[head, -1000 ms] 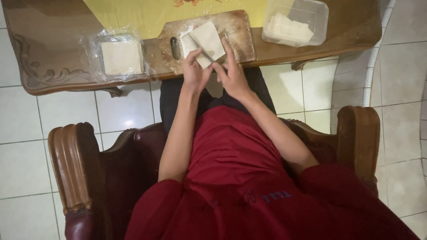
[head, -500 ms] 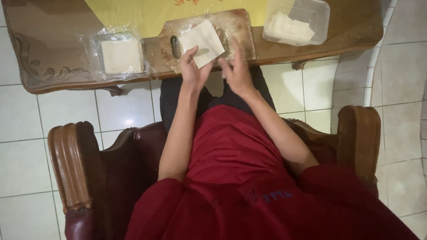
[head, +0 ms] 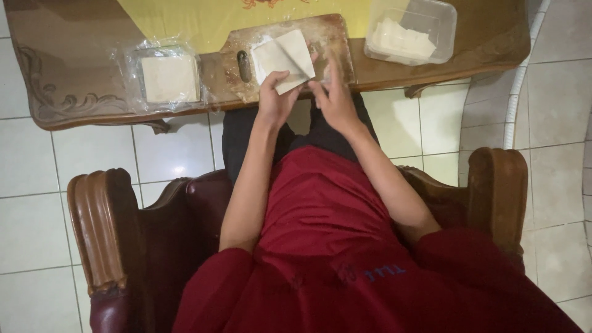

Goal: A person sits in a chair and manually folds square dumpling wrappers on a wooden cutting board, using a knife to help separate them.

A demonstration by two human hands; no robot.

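My left hand (head: 275, 98) pinches the near edge of a small stack of pale square dough wrappers (head: 282, 58) over a floured wooden cutting board (head: 333, 37). My right hand (head: 333, 98) touches the stack's right corner, and the top sheet is peeling up along that edge. Both hands sit at the table's front edge, close together.
An open plastic pack of more square wrappers (head: 169, 79) lies to the left on the wooden table (head: 68, 74). A clear plastic tub holding separated wrappers (head: 410, 34) stands at the right. A yellow cloth (head: 185, 18) covers the table's far part. I sit in a wooden armchair (head: 98, 228) on a tiled floor.
My right hand let go of the wrappers, lifted away blurred, then came back to the stack's right corner. The top sheet now lifts apart from the rest.
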